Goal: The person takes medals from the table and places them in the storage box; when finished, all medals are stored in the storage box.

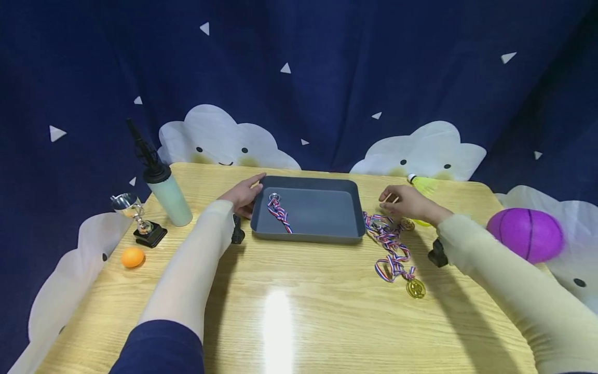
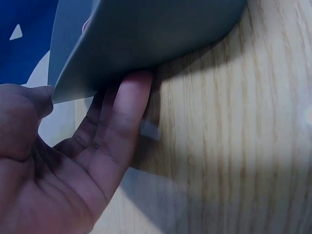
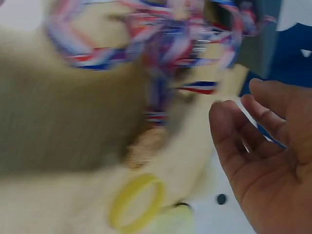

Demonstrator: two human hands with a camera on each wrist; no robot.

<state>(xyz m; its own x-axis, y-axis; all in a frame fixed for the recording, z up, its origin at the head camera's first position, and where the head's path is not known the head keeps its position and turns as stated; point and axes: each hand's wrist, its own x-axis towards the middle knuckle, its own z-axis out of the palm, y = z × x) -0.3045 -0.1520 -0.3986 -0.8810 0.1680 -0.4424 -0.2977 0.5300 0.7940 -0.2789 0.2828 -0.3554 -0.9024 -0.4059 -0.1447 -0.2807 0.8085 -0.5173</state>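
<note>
My left hand (image 1: 243, 196) grips the left end of a dark grey tray (image 1: 317, 239), thumb at the rim and fingers against the outside wall low down, as the left wrist view shows. Inside the tray lies a silver-coloured medal (image 1: 274, 197) with a braided red, white and blue ribbon (image 1: 279, 213). Right of the tray, my right hand (image 1: 407, 201) hovers with loosely bent fingers and nothing between them. Under and in front of it lie tangled striped ribbons (image 1: 390, 240), a gold medal (image 1: 416, 288) and a bronze-coloured medal (image 3: 146, 147).
A yellow ring (image 3: 116, 208) and a yellow shuttlecock (image 1: 424, 184) lie behind the right hand. At the right edge sits a purple ball (image 1: 525, 235). On the left stand a mint bottle (image 1: 172, 201) holding something black, a trophy cup (image 1: 148, 232) and an orange ball (image 1: 133, 257).
</note>
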